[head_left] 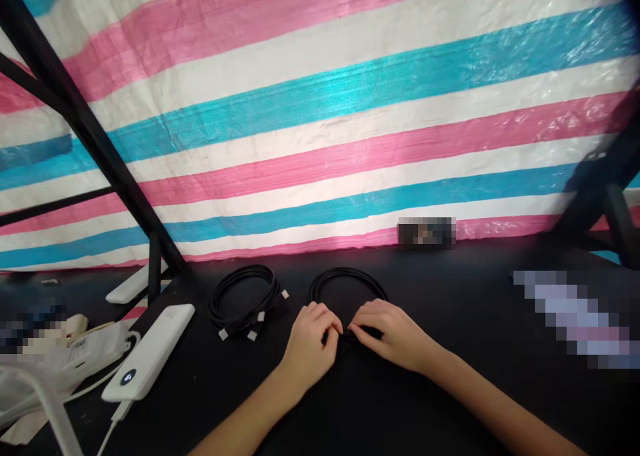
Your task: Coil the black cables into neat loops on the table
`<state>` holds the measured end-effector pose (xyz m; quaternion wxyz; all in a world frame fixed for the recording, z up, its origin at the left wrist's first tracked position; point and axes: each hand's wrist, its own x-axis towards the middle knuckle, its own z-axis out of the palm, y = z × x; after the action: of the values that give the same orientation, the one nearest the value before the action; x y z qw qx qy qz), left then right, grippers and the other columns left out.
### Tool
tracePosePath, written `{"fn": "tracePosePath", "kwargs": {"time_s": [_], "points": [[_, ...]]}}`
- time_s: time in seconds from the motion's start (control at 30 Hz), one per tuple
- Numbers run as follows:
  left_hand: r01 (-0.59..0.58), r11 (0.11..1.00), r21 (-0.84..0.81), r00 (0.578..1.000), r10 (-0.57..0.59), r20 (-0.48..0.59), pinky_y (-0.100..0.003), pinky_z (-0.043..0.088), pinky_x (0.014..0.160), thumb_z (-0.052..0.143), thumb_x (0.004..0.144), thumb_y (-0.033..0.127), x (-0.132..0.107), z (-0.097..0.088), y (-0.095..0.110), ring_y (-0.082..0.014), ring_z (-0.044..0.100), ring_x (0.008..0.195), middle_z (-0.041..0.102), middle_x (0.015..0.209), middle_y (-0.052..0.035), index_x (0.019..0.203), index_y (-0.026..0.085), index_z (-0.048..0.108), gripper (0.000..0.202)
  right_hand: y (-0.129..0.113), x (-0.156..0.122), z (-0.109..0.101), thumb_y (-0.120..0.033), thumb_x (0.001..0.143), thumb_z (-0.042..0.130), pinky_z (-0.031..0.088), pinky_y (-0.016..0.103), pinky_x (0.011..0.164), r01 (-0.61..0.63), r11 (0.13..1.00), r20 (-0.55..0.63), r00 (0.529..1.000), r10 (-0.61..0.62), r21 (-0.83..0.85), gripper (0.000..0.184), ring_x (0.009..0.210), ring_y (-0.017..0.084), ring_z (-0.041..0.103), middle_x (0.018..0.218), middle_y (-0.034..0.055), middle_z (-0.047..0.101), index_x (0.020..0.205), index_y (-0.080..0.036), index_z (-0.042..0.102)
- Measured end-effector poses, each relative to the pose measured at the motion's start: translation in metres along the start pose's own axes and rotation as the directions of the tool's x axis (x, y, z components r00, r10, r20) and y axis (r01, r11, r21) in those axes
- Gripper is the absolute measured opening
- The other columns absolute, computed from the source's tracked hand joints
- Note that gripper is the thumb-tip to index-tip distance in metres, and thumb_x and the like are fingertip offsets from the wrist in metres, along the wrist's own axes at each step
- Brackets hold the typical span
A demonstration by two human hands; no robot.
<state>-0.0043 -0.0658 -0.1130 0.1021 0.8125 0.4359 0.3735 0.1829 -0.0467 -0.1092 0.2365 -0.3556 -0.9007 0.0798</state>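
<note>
A black cable coiled into a loop (346,279) lies on the black table (450,323) in front of me. My left hand (310,343) and my right hand (385,333) rest side by side on the near part of that loop, each with fingers pinched on the cable. Just left of them lies a pile of coiled black cables (244,297) with white plug ends showing.
A white power bank (150,353) with a lit indicator and a white cord lies at the left, beside white chargers. A black metal frame (100,143) slants up at the left. A pink, white and blue striped tarp (350,109) hangs behind the table.
</note>
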Motion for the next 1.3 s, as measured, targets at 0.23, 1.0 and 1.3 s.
{"fn": "tracePosePath", "kwargs": {"time_s": [0.23, 1.0, 1.3], "points": [[0.363, 0.737, 0.57, 0.927, -0.226, -0.299, -0.044, 0.038, 0.088, 0.046, 0.085, 0.029, 0.013, -0.028, -0.043, -0.0295, 0.048, 0.106, 0.057, 0.11, -0.0153, 0.12, 0.011, 0.049, 0.04, -0.006, -0.002, -0.001, -0.019, 0.09, 0.043, 0.037, 0.028, 0.067, 0.006, 0.999, 0.005, 1.0, -0.006, -0.047, 0.025, 0.067, 0.014, 0.056, 0.071, 0.0002, 0.065, 0.073, -0.019, 0.062], [0.545, 0.756, 0.363, 0.824, -0.402, -0.4, -0.036, 0.04, 0.078, 0.031, 0.091, 0.029, 0.024, -0.067, -0.072, -0.0201, 0.059, 0.084, 0.057, 0.098, -0.0076, 0.086, 0.018, 0.063, 0.034, -0.01, -0.003, 0.002, -0.019, 0.085, 0.046, 0.034, 0.027, 0.061, 0.011, 0.999, -0.02, 1.0, -0.012, -0.045, 0.023, 0.058, 0.013, 0.055, 0.063, -0.0001, 0.064, 0.071, -0.02, 0.065], [0.465, 0.851, 0.244, 0.713, -0.197, -0.673, -0.025, 0.042, 0.064, 0.033, 0.093, 0.032, 0.02, -0.064, -0.04, -0.0182, 0.058, 0.092, 0.053, 0.109, -0.0074, 0.098, 0.02, 0.058, 0.029, -0.008, -0.004, 0.002, -0.021, 0.087, 0.043, 0.033, 0.023, 0.056, -0.054, 0.998, -0.024, 0.998, 0.053, -0.036, 0.027, 0.057, 0.012, 0.056, 0.064, 0.0006, 0.063, 0.073, -0.02, 0.066]]}}
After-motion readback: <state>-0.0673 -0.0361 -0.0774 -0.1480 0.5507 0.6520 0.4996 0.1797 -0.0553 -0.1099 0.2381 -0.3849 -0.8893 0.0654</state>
